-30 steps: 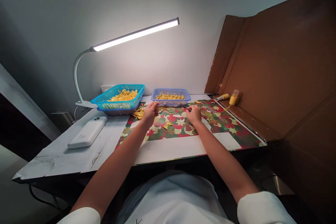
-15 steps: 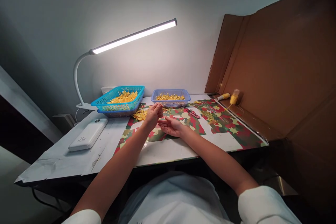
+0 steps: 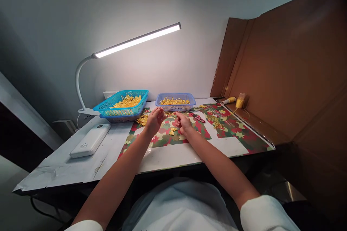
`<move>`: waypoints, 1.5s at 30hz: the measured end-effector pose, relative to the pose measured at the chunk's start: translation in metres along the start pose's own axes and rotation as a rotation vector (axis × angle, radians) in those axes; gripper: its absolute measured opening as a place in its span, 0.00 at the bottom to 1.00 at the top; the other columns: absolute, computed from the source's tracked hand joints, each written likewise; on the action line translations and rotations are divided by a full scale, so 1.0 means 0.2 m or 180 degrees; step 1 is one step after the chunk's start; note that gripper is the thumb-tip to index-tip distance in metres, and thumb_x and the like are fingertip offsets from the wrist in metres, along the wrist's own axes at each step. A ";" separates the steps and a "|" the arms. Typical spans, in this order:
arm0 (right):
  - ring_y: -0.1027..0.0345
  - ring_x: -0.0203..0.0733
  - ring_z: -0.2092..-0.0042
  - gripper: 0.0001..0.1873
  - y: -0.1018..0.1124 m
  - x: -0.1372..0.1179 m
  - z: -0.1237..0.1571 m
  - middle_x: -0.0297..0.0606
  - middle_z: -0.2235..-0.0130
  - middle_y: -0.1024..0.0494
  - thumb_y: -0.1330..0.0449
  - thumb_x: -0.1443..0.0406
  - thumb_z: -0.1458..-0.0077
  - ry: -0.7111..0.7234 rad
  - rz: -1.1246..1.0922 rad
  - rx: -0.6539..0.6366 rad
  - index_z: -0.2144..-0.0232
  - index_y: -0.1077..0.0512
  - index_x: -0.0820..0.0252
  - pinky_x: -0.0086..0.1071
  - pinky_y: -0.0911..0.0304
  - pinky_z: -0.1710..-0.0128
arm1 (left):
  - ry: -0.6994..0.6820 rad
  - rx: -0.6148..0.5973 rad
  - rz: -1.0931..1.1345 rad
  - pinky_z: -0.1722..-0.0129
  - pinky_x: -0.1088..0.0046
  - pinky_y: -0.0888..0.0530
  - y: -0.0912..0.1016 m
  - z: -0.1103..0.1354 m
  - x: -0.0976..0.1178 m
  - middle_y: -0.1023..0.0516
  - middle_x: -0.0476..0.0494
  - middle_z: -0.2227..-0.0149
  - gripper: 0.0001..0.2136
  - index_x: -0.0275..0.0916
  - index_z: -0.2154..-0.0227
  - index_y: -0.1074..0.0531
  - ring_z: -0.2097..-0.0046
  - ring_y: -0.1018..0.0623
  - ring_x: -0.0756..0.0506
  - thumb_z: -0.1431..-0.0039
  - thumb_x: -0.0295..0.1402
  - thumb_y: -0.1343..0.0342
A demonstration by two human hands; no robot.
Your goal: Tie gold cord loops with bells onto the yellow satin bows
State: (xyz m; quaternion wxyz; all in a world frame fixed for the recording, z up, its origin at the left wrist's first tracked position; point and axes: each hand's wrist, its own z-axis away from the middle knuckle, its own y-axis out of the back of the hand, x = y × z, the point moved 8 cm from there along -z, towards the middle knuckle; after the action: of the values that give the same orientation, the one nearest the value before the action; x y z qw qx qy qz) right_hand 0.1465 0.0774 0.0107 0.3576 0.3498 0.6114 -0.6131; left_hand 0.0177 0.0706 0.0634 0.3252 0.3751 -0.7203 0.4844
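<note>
My left hand (image 3: 155, 119) and my right hand (image 3: 183, 123) hover close together over a red, green and yellow patterned sheet (image 3: 233, 130) on the table. Both hands have their fingers pinched, apparently on a thin thread too fine to make out. A small yellow bow-shaped piece (image 3: 171, 131) lies on the sheet between the hands. A loose heap of yellow pieces (image 3: 142, 118) lies just left of my left hand. Behind the hands stand a turquoise basket (image 3: 108, 107) and a pale purple basket (image 3: 189, 97), both holding yellow pieces.
A lit white desk lamp (image 3: 135, 40) arches over the table's back left. A white power bank (image 3: 89, 140) lies at the left. Small red-handled snips (image 3: 200, 118) and a gold chain-like pile (image 3: 216, 120) lie right of my hands. Yellow thread spools (image 3: 240, 100) stand by the brown cardboard wall (image 3: 292, 61).
My right hand came away from the gold pile at the right, moved left toward my left hand, turned palm up, then turned over and pinched. My left hand has barely moved.
</note>
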 end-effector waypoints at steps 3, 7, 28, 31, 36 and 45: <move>0.43 0.33 0.77 0.09 0.05 -0.10 0.01 0.27 0.81 0.36 0.38 0.58 0.56 0.0538 0.0486 0.0259 0.75 0.28 0.58 0.29 0.43 0.77 | -0.0154 0.0509 -0.0149 0.79 0.79 0.41 0.11 -0.01 0.05 0.47 0.57 0.82 0.13 0.39 0.77 0.37 0.81 0.44 0.55 0.50 0.41 0.41; 0.33 0.40 0.61 0.10 0.03 -0.17 0.02 0.35 0.68 0.25 0.39 0.57 0.56 0.1107 0.0980 0.0156 0.76 0.26 0.58 0.33 0.37 0.58 | -0.0199 0.0636 -0.1163 0.73 0.78 0.36 0.13 -0.01 0.05 0.34 0.53 0.78 0.12 0.38 0.75 0.30 0.75 0.33 0.53 0.55 0.41 0.37; 0.33 0.44 0.54 0.15 0.21 -0.30 -0.04 0.39 0.60 0.22 0.42 0.54 0.57 0.1319 0.0712 0.0741 0.71 0.25 0.58 0.34 0.38 0.60 | -0.0085 -0.0952 -0.3067 0.57 0.67 0.32 0.00 0.01 -0.17 0.24 0.42 0.68 0.09 0.41 0.83 0.24 0.62 0.26 0.41 0.59 0.40 0.37; 0.32 0.43 0.57 0.17 0.30 -0.37 -0.05 0.39 0.60 0.22 0.44 0.53 0.56 0.1370 0.0770 0.0952 0.69 0.26 0.58 0.32 0.38 0.65 | -0.0278 -0.0667 -0.3396 0.60 0.68 0.32 0.06 -0.01 -0.13 0.24 0.43 0.71 0.07 0.42 0.85 0.25 0.64 0.28 0.41 0.61 0.39 0.36; 0.32 0.39 0.64 0.15 0.35 -0.40 -0.05 0.38 0.64 0.23 0.46 0.53 0.54 0.1377 0.0845 0.1079 0.72 0.29 0.58 0.29 0.39 0.70 | -0.0446 -0.0048 -0.3354 0.68 0.72 0.37 0.13 -0.02 -0.05 0.30 0.44 0.80 0.12 0.42 0.90 0.31 0.67 0.30 0.42 0.63 0.38 0.35; 0.30 0.39 0.72 0.13 0.22 -0.35 -0.06 0.35 0.75 0.25 0.40 0.55 0.56 0.1485 0.0928 0.0390 0.74 0.29 0.60 0.36 0.33 0.64 | -0.0219 -0.0589 -0.4006 0.73 0.73 0.39 0.07 0.03 -0.13 0.25 0.45 0.76 0.09 0.41 0.81 0.26 0.73 0.30 0.45 0.61 0.39 0.34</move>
State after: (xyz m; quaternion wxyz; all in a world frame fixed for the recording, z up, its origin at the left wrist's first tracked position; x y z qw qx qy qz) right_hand 0.2191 0.0893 0.0494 0.2698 0.5867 0.5823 -0.4939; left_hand 0.0189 0.0743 0.0337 0.5553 0.7123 -0.4110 0.1241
